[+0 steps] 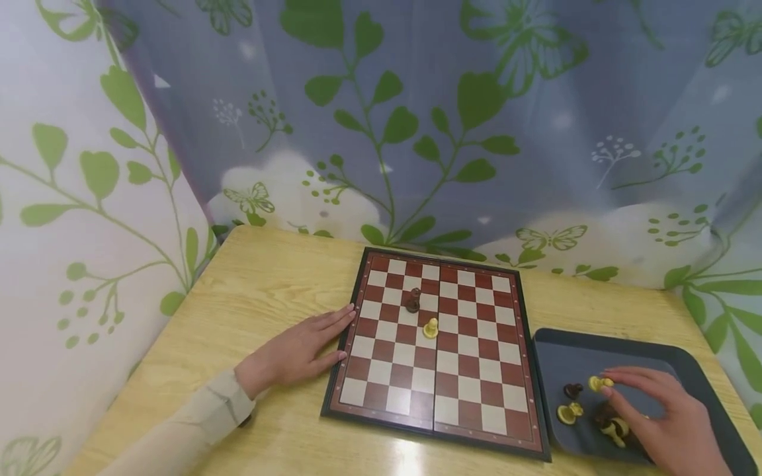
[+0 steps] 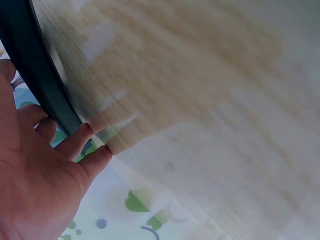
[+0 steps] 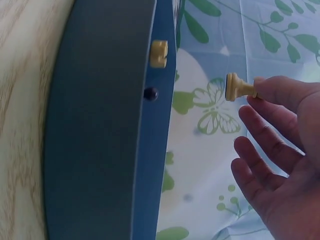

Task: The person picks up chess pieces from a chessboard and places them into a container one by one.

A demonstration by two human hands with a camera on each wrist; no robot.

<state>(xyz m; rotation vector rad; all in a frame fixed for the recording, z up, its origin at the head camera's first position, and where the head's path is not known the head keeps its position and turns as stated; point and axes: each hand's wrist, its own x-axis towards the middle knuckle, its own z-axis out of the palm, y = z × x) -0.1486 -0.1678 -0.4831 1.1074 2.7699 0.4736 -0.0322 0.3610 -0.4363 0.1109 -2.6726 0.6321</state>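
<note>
A red-and-white chessboard point(image 1: 393, 370) with a dark frame lies on the table. On it stand a dark brown chess piece point(image 1: 413, 301) and a gold pawn point(image 1: 431, 328), left of the centre seam. My left hand point(image 1: 292, 350) rests flat, its straight fingertips at the board's left edge. Over the tray point(image 1: 601, 347) on the right, my right hand point(image 1: 673, 410) pinches a gold chess piece point(image 3: 239, 87) between thumb and index finger, base pointing away from the fingertips. Its head is hidden by those fingers. The other fingers are loosely bent.
In the tray lie a small dark piece point(image 1: 573, 390), a gold piece point(image 1: 569, 414) and a gold-and-dark cluster point(image 1: 616, 431) partly behind the right hand. The tray stands against the board's right side. A patterned curtain point(image 1: 417, 132) hangs behind the wooden table point(image 1: 286, 264).
</note>
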